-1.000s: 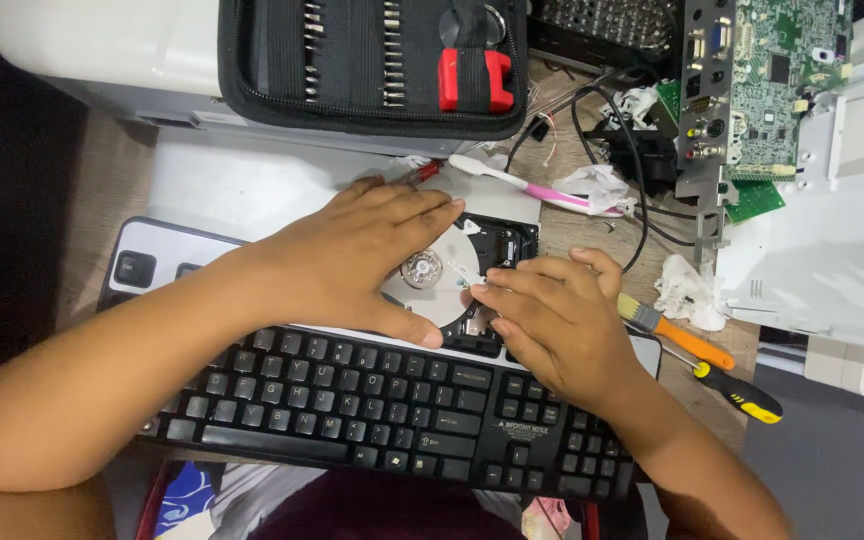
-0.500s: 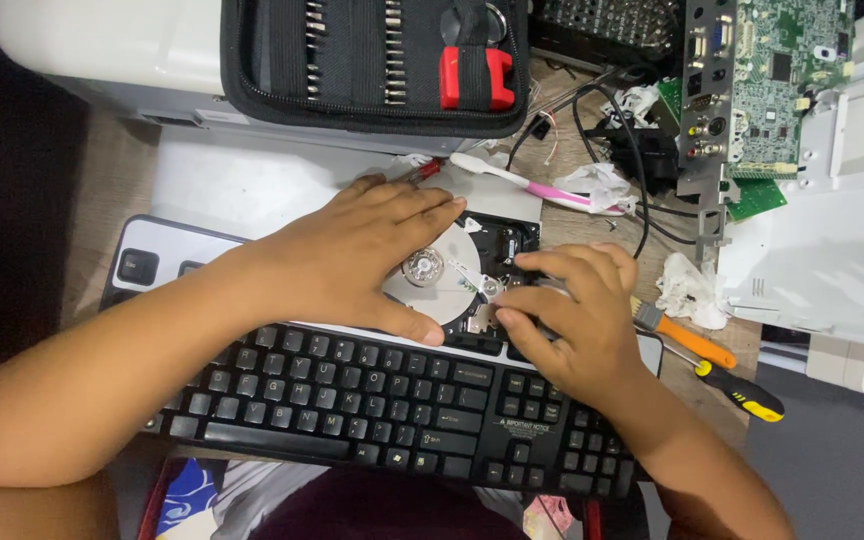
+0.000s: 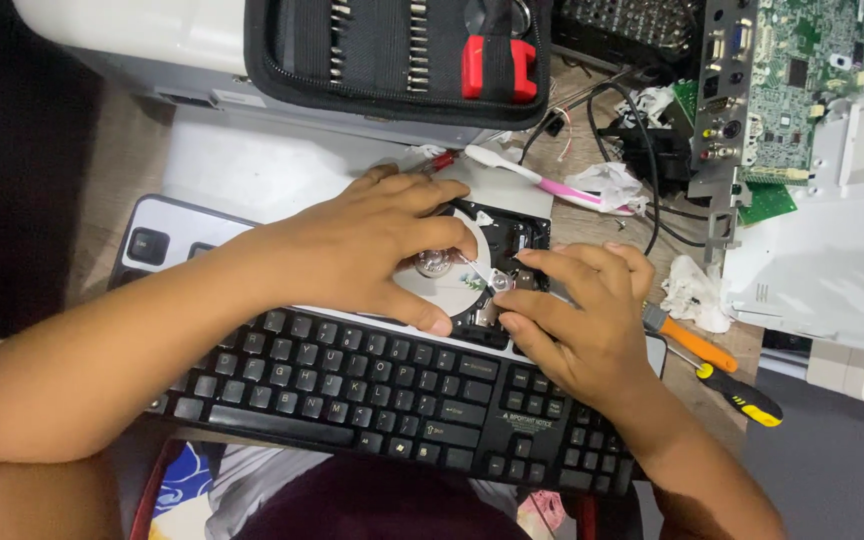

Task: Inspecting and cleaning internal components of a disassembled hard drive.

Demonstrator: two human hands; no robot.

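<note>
Opened hard drive (image 3: 497, 262) lying flat just beyond the black keyboard (image 3: 392, 390), shiny platter up. Left hand (image 3: 372, 250) spread over it, fingers pressing the platter and casing to pin it down, grasping nothing. Right hand (image 3: 582, 310) pinching something small by the actuator arm, possibly a screw or the arm's tip, too small to tell. Best done with steady downward pressure from the left, fingertips off the mirror surface, a light pinch from the right. Little room: keyboard edge touching at the near side, screwdrivers (image 3: 717, 365) just right, toolkit case (image 3: 402, 50) and circuit board (image 3: 782, 80) beyond.
</note>
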